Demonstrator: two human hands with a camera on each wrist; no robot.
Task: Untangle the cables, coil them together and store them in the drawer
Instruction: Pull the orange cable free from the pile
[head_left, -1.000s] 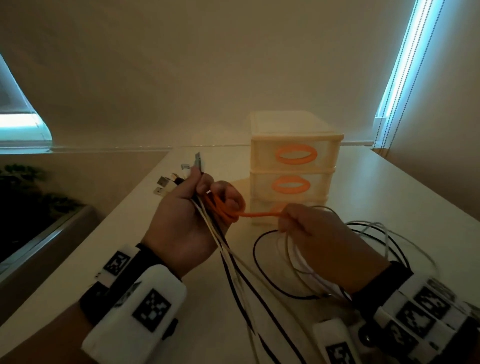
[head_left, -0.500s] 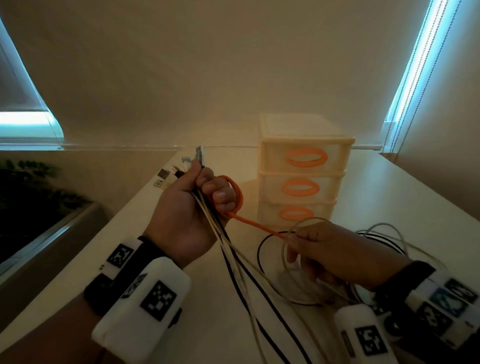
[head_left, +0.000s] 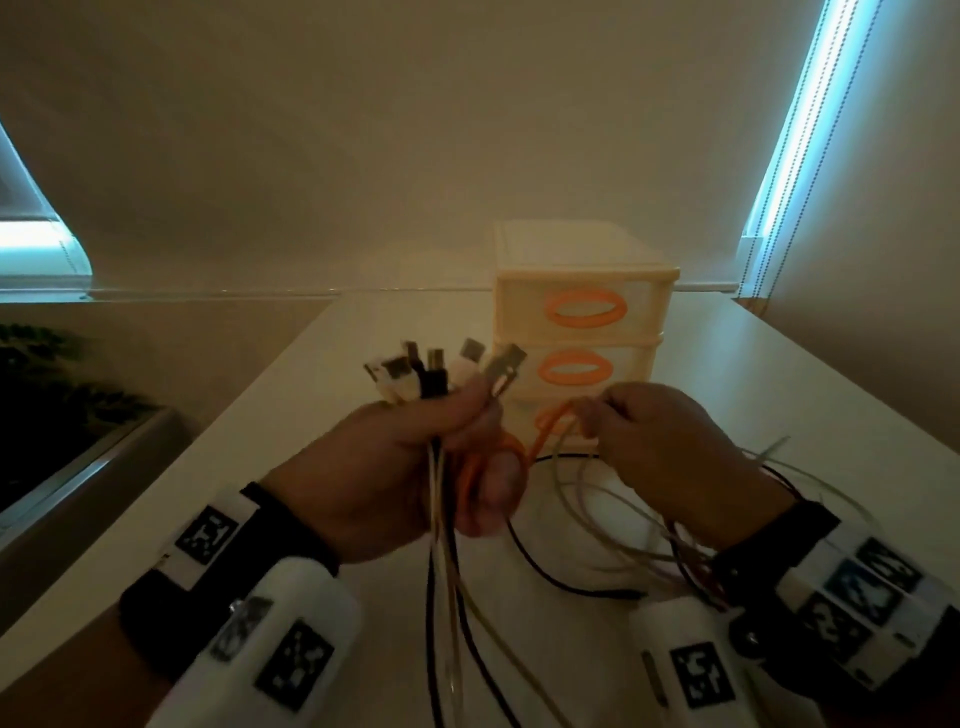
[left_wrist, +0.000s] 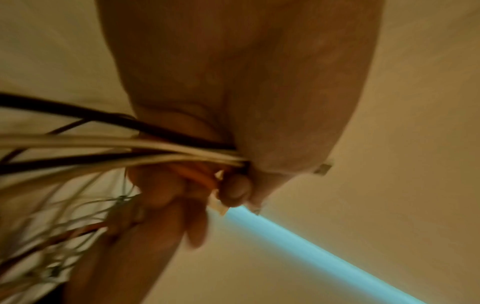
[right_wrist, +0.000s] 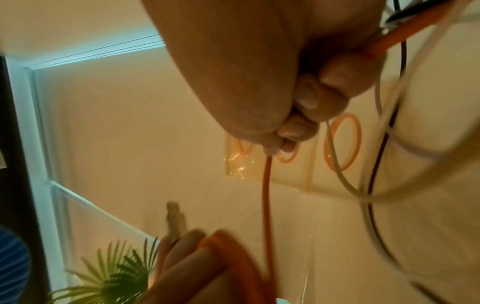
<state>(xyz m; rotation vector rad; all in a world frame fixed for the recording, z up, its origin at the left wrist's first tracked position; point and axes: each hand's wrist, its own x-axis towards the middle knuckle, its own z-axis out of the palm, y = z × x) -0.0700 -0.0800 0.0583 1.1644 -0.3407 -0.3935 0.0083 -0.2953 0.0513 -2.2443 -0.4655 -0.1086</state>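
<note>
The left hand (head_left: 410, 467) clenches the cables (head_left: 441, 545) below their plugs; the right hand (head_left: 670, 462) pinches the orange cable (head_left: 540, 436) (drawers (head_left: 582, 332) at the table's far edge, shut). Pulling may tighten loose loops into a knot

Both hands raised, side by side, backs toward the head camera. Left hand (head_left: 400, 467): fingers (head_left: 488, 499) curled into a fist around a cable bundle (head_left: 441, 561). Right hand (head_left: 670, 457): fingertips (right_wrist: 309, 98) pinching the orange cable (head_left: 545, 436). Marker-tagged bands on both wrists.
</note>
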